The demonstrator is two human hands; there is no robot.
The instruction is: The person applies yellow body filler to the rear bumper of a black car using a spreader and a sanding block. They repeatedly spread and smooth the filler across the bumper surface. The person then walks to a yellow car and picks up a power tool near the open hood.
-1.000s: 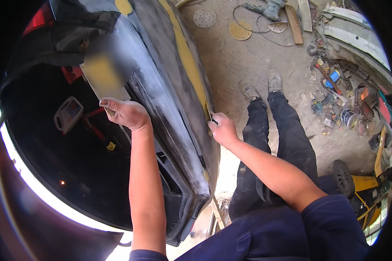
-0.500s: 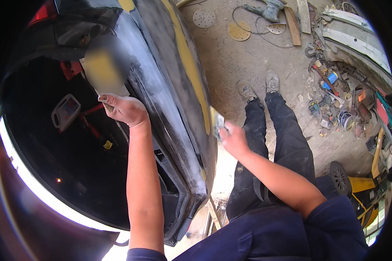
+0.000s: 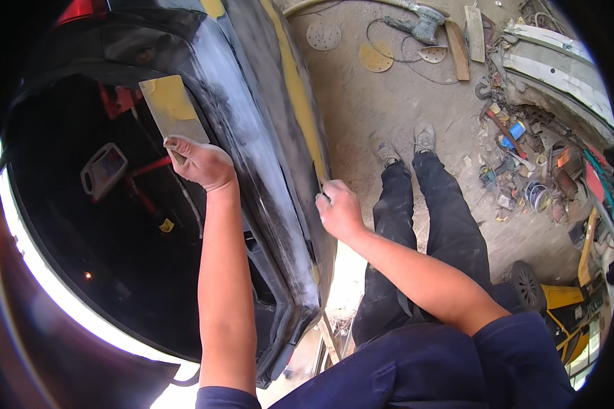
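My left hand (image 3: 203, 165) grips the lower end of a flat pale mixing board (image 3: 189, 128), which carries a smear of yellow filler (image 3: 167, 97). That board is held over the dark open trunk of a car. My right hand (image 3: 340, 211) is closed on a filler spreader, mostly hidden by the fingers, at the outer side of the car panel (image 3: 249, 146). Along that panel runs a long yellow filler strip (image 3: 295, 88), and the fingers are by its lower end. Sanded grey and whitish patches cover the panel around the strip.
In the trunk lie a grey plastic case (image 3: 104, 170) and red parts. On the floor are a sander (image 3: 426, 24), round sanding discs (image 3: 376, 56) and wooden blocks (image 3: 457, 51). Scrap and tools (image 3: 525, 163) pile up at the right, with a yellow wheeled machine (image 3: 563, 296) below.
My right hand has moved left and up against the panel, and its spreader has turned out of sight. The mixing board has shifted slightly right, with its filler now plainly visible.
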